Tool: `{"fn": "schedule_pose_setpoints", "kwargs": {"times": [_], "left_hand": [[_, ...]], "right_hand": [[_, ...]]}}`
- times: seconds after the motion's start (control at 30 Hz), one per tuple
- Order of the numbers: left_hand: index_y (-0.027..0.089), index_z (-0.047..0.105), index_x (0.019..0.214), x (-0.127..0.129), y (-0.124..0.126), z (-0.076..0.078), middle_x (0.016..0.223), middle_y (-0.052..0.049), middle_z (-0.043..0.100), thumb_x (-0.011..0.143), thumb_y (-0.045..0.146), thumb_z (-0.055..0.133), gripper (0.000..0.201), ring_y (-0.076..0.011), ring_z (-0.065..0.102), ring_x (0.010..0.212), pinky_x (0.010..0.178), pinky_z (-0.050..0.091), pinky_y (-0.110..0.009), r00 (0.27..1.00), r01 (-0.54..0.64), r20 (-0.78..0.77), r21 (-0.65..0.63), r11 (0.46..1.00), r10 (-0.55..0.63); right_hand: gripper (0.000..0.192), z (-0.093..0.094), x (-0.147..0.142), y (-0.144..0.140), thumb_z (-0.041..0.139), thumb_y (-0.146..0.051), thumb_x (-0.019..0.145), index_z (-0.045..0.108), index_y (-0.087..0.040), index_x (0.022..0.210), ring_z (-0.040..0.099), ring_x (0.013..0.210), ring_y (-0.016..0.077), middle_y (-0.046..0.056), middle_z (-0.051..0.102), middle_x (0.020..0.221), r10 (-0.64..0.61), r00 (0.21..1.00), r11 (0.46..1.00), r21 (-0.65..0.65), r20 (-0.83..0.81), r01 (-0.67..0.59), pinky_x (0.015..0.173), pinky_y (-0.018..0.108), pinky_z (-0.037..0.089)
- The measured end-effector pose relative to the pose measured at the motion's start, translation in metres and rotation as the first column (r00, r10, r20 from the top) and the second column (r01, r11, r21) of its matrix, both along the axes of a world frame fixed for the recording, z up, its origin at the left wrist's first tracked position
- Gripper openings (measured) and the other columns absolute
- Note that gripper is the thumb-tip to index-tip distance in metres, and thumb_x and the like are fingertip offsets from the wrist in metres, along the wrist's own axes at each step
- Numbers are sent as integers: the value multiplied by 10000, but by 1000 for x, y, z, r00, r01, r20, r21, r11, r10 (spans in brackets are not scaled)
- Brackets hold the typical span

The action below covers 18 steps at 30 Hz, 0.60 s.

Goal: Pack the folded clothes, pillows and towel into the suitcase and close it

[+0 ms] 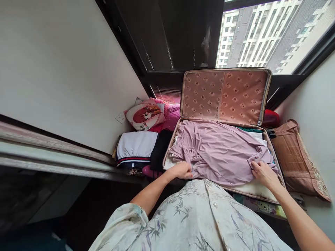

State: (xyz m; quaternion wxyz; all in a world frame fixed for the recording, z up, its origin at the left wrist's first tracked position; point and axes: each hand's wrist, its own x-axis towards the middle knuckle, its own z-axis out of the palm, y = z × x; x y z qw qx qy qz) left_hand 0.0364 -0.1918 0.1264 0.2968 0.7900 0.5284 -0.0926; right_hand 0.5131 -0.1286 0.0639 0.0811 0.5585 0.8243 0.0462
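A mauve garment (222, 153) lies spread over the clothes in an open suitcase (281, 179), its surface wrinkled and partly bunched at the left. My left hand (182, 170) is closed on the garment's near left edge. At its right end, my right hand (263, 172) pinches a gathered fold of the same cloth. White and dark green clothes show under it along the suitcase's right side. The suitcase lid (225, 96), lined in pink patterned fabric, stands raised at the back. What kind of garment it is I cannot tell for sure.
Left of the suitcase lie a folded white garment (136, 144), black cloth (161, 150) and a pink cushion with a cartoon figure (146, 115). A brown woven pillow (298, 160) rests against the right wall. Behind the lid is a window (261, 35).
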Motion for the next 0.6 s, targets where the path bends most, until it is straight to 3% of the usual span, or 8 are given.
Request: {"fn": "schedule_pose_setpoints", "kwargs": {"times": [0.07, 0.13, 0.17, 0.23, 0.3, 0.37, 0.5, 0.6], "left_hand": [[227, 778, 895, -4, -7, 0, 1014, -40, 733, 907, 399, 723, 181, -187, 679, 876, 837, 498, -284, 999, -14, 41, -41, 999, 16], [233, 773, 1087, -4, -9, -1, 1250, -95, 684, 909, 451, 716, 288, -249, 666, 1071, 978, 494, -362, 990, -136, 56, 136, 981, 130], [235, 727, 1241, -3, -8, -3, 1388, -134, 610, 912, 496, 703, 421, -304, 608, 1219, 1071, 454, -439, 978, -210, 66, 247, 946, 200], [256, 513, 1524, 0, -4, -12, 1608, -192, 379, 880, 610, 691, 756, -427, 353, 1474, 1184, 294, -628, 945, -325, 85, 378, 867, 317], [306, 308, 1638, 0, 0, -28, 1711, -198, 136, 778, 676, 760, 1040, -528, 57, 1550, 1161, 130, -785, 932, -353, 56, 353, 866, 357], [361, 226, 1654, -2, 4, -50, 1733, -181, -20, 726, 574, 849, 1137, -581, -100, 1528, 1092, 73, -864, 935, -339, -14, 252, 906, 353], [437, 162, 1645, -10, 7, -85, 1734, -122, -129, 803, 173, 746, 1058, -559, -156, 1526, 1065, 100, -884, 934, -332, -72, 183, 925, 350], [439, 136, 1645, -13, 7, -91, 1728, -94, -167, 776, 145, 734, 1095, -560, -177, 1519, 1058, 77, -894, 941, -321, -43, 189, 928, 334]], "right_hand": [[372, 8, -5, 0, 531, -342, 961, 675, -181, 1264, 618, 1019, 303, 181, 657, 1188, -9, 1000, 996, 84, -28, 11, 840, 415, 516], [482, 18, -12, 0, 509, -451, 976, 628, -199, 1370, 577, 1152, 368, 218, 570, 1398, -59, 993, 978, 196, -105, 78, 857, 492, 520], [547, 21, -16, 0, 496, -498, 977, 592, -199, 1425, 532, 1241, 409, 237, 505, 1483, -87, 984, 961, 247, -154, 124, 883, 542, 513], [664, 21, -25, -2, 475, -570, 967, 517, -196, 1514, 400, 1394, 484, 263, 380, 1589, -139, 959, 930, 302, -247, 212, 940, 647, 470], [727, 10, -34, -7, 452, -615, 948, 451, -238, 1569, 311, 1455, 531, 260, 319, 1628, -174, 934, 926, 270, -312, 263, 949, 730, 424], [734, -11, -41, -16, 424, -630, 930, 393, -328, 1599, 299, 1459, 566, 234, 302, 1647, -170, 921, 948, 198, -350, 250, 914, 792, 388], [782, -51, -40, -31, 397, -651, 886, 218, -477, 1627, 197, 1498, 596, 138, 116, 1734, -105, 896, 959, 194, -432, 206, 884, 861, 296], [846, -64, -31, -30, 329, -716, 842, 18, -547, 1610, 185, 1503, 593, 77, 86, 1742, -176, 890, 958, 137, -420, 254, 868, 875, 281]]}}
